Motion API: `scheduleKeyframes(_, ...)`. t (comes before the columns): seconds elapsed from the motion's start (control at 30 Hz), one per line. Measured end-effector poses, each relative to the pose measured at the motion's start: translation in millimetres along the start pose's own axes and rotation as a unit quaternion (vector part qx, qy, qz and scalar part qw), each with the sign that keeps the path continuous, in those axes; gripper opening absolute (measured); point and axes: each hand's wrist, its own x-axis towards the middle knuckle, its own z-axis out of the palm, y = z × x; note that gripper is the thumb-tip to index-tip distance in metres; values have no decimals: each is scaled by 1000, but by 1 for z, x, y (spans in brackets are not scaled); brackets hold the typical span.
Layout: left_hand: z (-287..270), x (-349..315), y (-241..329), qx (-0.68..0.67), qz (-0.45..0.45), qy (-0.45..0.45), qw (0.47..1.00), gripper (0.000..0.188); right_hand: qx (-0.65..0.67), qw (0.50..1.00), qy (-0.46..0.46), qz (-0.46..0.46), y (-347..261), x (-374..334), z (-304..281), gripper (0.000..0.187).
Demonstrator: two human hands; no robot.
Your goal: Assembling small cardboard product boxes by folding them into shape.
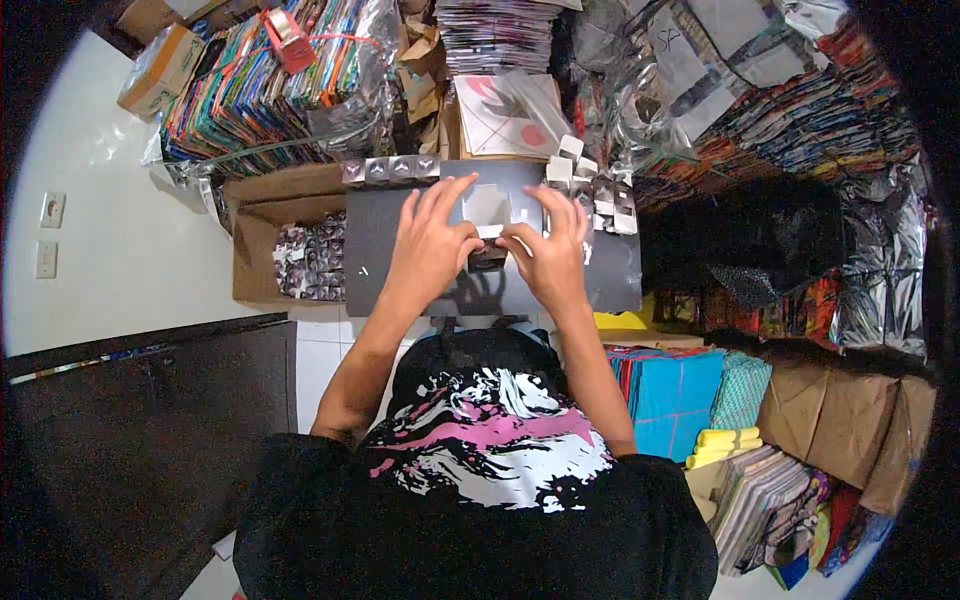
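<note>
A small carton [490, 231] with a white flap and dark printed sides is in front of me, over a dark grey board [385, 255]. My left hand [428, 245] pinches its left side between thumb and bent finger, with the other fingers raised. On the opposite side, my right hand [553, 250] grips it in a similar pinch. A pale panel [487, 205] shows between the hands, just beyond the flap; whether it belongs to the carton I cannot tell. Several small dark boxes [390, 170] line the board's far left edge. White-flapped small cartons [603, 195] are heaped at its right end.
Left of the board, a brown cardboard box [242, 255] holds many small dark boxes [312, 265]. Stacked colourful packets [270, 100] with a red tape dispenser [290, 45] stand at the far left. Plastic-wrapped bundles [780, 130] crowd the right, above blue stacked goods [670, 395].
</note>
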Motion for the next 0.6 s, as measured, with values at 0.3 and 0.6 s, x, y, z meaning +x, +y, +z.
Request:
scheduleKeyframes(0.3,54,35,41,17,-30,8,999,19,-21,998,-56,-28,75,-6,-20,15)
scheduleKeyframes(0.6,86,47,74,30,-64,11,997,18,20,994,-102,-43,119,-1,-45,12)
